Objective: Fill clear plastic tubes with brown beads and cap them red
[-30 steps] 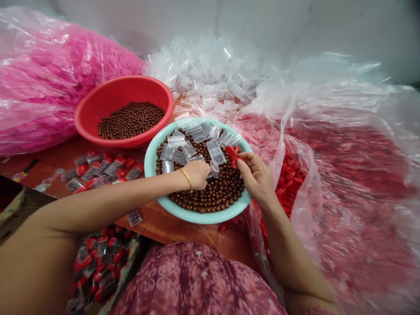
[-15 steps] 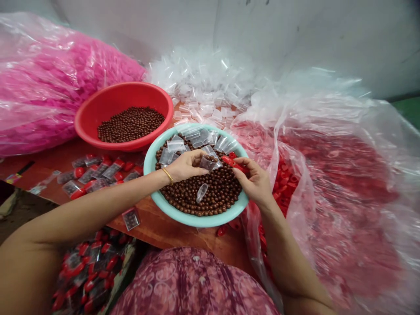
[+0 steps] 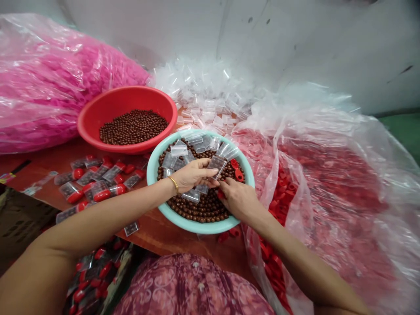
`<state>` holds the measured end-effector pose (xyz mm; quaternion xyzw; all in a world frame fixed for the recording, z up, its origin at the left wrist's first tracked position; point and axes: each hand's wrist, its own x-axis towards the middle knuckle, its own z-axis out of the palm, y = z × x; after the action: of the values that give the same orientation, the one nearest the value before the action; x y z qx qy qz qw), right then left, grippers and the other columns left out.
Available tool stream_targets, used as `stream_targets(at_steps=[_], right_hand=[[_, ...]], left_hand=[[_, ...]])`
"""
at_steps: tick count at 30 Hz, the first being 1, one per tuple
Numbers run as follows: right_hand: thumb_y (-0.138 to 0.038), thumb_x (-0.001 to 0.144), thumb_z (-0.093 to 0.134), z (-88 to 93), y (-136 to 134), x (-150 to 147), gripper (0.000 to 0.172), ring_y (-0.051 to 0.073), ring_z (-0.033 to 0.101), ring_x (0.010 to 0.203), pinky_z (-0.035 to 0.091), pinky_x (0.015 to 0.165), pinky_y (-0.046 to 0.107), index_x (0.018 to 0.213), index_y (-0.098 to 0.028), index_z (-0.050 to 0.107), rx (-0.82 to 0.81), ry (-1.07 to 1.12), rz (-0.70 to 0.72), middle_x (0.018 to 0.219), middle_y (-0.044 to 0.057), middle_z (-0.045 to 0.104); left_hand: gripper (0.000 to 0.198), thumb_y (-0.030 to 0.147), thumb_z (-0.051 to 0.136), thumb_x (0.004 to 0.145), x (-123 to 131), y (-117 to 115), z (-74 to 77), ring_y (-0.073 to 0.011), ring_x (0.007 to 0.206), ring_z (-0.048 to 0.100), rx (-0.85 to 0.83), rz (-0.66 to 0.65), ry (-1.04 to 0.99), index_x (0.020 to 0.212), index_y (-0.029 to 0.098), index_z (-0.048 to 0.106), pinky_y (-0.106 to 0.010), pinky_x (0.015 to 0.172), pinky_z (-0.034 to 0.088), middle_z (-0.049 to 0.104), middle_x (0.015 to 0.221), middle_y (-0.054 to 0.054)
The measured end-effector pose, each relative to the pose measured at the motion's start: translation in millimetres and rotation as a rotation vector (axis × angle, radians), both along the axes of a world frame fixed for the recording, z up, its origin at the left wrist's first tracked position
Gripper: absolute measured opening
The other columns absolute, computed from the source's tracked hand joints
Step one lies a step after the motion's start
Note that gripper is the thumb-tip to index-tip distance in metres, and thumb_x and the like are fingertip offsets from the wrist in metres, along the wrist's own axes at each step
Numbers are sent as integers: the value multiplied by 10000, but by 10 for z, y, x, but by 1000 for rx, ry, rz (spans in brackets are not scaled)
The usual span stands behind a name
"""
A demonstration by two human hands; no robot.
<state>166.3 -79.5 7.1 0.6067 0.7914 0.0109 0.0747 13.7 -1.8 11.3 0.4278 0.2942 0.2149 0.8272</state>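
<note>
Pinching a clear tube, long axis slanting up-right, left hand; right hand curled, hold unclear.

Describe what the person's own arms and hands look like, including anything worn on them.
The left hand and right hand are ungloved, and both arms are bare with no sleeve in view. A thin gold bangle circles the left wrist. Nothing shows on the right wrist; rings cannot be made out.
</note>
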Motion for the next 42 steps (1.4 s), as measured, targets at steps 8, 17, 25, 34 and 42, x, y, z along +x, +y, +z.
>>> stream_targets(at_steps=[8, 17, 25, 34, 42], right_hand=[[-349, 853, 501, -61, 73, 192, 196, 211, 585, 825, 455, 756, 338, 803, -187, 599, 412, 567, -48, 843, 87, 639], [-398, 682, 646, 72, 334, 204, 248, 79, 433, 368, 335, 383, 229, 811, -197, 576, -68, 1434, -319, 560, -57, 526], [-309, 649, 657, 17, 399, 201, 160, 90, 483, 519, 376, 474, 223, 744, -188, 616, 5, 1413, -216, 599, -33, 557], [-515, 785, 518, 8, 241, 146, 377, 67, 281, 361, 273, 331, 213, 984, -200, 574, -173, 1561, -381, 502, -84, 339], [-397, 873, 452, -87, 174, 136, 317, 160, 595, 735, 493, 664, 296, 1030, -198, 643, 90, 1344, -176, 705, 7, 602]], left_hand=[[62, 118, 546, 809, -15, 68, -25, -47, 574, 581, 34, 43, 68, 858, 130, 510, -191, 604, 467, 564, 738, 32], [301, 306, 694, 675, -32, 2, -68, -52, 500, 556, 143, -195, 49, 845, 125, 523, -187, 533, 460, 550, 691, 35], [255, 298, 652, 688, -61, -5, -40, -41, 492, 526, 212, -271, 68, 800, 121, 504, -187, 536, 463, 515, 683, 43], [195, 239, 548, 785, -7, -36, -127, -64, 568, 564, 426, -152, 163, 931, 141, 466, -204, 562, 463, 566, 766, 18], [130, 246, 512, 806, -29, -73, -71, -71, 568, 531, 650, -82, 210, 880, 151, 464, -211, 571, 443, 522, 694, 45]])
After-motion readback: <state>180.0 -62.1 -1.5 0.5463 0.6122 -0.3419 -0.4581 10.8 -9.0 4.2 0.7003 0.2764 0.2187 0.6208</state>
